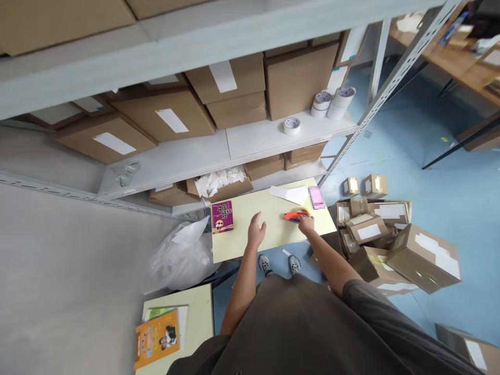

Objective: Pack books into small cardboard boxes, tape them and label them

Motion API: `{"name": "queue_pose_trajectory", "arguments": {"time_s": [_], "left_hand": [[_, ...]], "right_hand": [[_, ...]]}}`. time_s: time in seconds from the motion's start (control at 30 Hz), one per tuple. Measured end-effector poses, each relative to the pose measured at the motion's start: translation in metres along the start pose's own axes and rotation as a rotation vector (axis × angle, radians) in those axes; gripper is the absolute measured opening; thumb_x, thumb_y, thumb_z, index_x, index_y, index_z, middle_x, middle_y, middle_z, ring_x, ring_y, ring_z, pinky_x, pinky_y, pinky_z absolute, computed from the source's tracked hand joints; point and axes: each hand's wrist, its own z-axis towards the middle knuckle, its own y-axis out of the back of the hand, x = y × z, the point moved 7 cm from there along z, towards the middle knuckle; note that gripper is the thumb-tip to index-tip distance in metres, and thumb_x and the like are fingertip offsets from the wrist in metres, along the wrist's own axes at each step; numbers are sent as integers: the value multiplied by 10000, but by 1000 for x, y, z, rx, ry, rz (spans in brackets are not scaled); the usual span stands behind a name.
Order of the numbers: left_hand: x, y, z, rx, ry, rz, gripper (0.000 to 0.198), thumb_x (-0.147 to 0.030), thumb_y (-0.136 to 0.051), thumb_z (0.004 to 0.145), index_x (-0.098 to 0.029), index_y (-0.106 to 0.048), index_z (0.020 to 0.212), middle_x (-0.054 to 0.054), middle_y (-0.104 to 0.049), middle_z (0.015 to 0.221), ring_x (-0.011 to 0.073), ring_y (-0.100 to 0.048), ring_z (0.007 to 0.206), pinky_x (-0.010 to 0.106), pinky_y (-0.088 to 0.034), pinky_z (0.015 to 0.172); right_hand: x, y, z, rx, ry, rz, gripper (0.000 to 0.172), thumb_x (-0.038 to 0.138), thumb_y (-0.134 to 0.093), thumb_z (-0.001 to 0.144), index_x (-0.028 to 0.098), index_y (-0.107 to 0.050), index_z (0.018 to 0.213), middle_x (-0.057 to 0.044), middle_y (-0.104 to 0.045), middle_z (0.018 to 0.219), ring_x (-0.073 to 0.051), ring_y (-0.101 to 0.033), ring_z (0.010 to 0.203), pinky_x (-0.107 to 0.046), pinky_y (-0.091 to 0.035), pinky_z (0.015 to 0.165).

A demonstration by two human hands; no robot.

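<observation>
My right hand (306,224) grips the right end of a red-orange tape dispenser (292,215) with yellow and blue parts, at the right half of the pale yellow table (250,204). Over the middle of the table is my left hand (255,233), its thumb and fingers apart and nothing in it. Left of that hand lies a purple book (222,216) with Chinese characters on its cover. White paper sheets (291,194) and a pink, blurred-out object (316,198) lie beyond the dispenser, near the back right edge.
A metal shelf (175,159) with cardboard boxes (167,117) and white tape rolls (291,125) stands behind the table. Parcels (424,258) are piled on the floor at right. A plastic bag (182,255) sits at left, near a second table carrying an orange book (157,338).
</observation>
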Motion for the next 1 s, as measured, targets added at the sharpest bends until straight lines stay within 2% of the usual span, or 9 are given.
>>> {"name": "queue_pose_trajectory", "arguments": {"time_s": [0.13, 0.27, 0.37, 0.47, 0.53, 0.63, 0.83, 1.0], "left_hand": [[-20, 23, 1, -86, -42, 9, 565, -290, -618, 1002, -276, -571, 1564, 102, -547, 1639, 284, -499, 1528, 482, -455, 1251], [-31, 64, -8, -225, -53, 5, 550, -303, -621, 1005, -261, -585, 1553, 112, -560, 1630, 290, -504, 1526, 489, -424, 1275], [-37, 97, -25, -336, -63, 15, 550, -315, -632, 1001, -240, -601, 1545, 112, -580, 1616, 301, -502, 1530, 492, -389, 1303], [-36, 120, -49, -415, -49, 25, 554, -332, -636, 1003, -238, -607, 1548, 111, -581, 1619, 311, -491, 1543, 488, -377, 1311], [-31, 128, -68, -450, -23, 27, 557, -337, -626, 1010, -263, -596, 1562, 96, -579, 1622, 305, -493, 1543, 478, -393, 1301], [-15, 130, -99, -494, 23, 43, 564, -343, -620, 1014, -275, -584, 1572, 86, -568, 1633, 293, -480, 1555, 463, -394, 1300], [24, 129, -162, -572, 148, 97, 580, -328, -619, 1012, -240, -568, 1583, 107, -562, 1636, 292, -491, 1547, 469, -392, 1305], [43, 135, -219, -686, 230, 112, 587, -290, -630, 992, -227, -576, 1573, 105, -583, 1617, 289, -501, 1541, 470, -389, 1313]], "right_hand": [[32, 42, -8, -129, 135, 123, 551, 214, -641, 914, 201, -649, 1466, -177, -698, 1437, -358, -521, 1432, -490, -445, 1139], [88, 90, -12, -222, 350, 289, 596, 328, -610, 963, 204, -591, 1546, -164, -655, 1500, -349, -531, 1436, -512, -440, 1214], [130, 119, -17, -245, 498, 366, 606, 382, -603, 984, 234, -572, 1571, -141, -593, 1587, -343, -516, 1472, -540, -426, 1243], [161, 134, -27, -244, 619, 404, 596, 426, -588, 1005, 249, -570, 1574, -124, -554, 1633, -332, -506, 1499, -551, -424, 1256], [174, 134, -36, -229, 684, 412, 592, 439, -576, 1016, 250, -568, 1577, -123, -545, 1644, -325, -500, 1512, -550, -419, 1265], [184, 120, -47, -188, 740, 408, 595, 451, -571, 1025, 253, -560, 1585, -125, -531, 1656, -320, -487, 1529, -550, -412, 1275], [190, 72, -62, -59, 790, 374, 609, 457, -583, 1022, 255, -553, 1595, -136, -497, 1682, -340, -464, 1551, -585, -414, 1269], [209, 32, -79, 60, 874, 313, 631, 446, -571, 1026, 257, -514, 1625, -132, -461, 1709, -332, -444, 1567, -579, -417, 1272]]}}
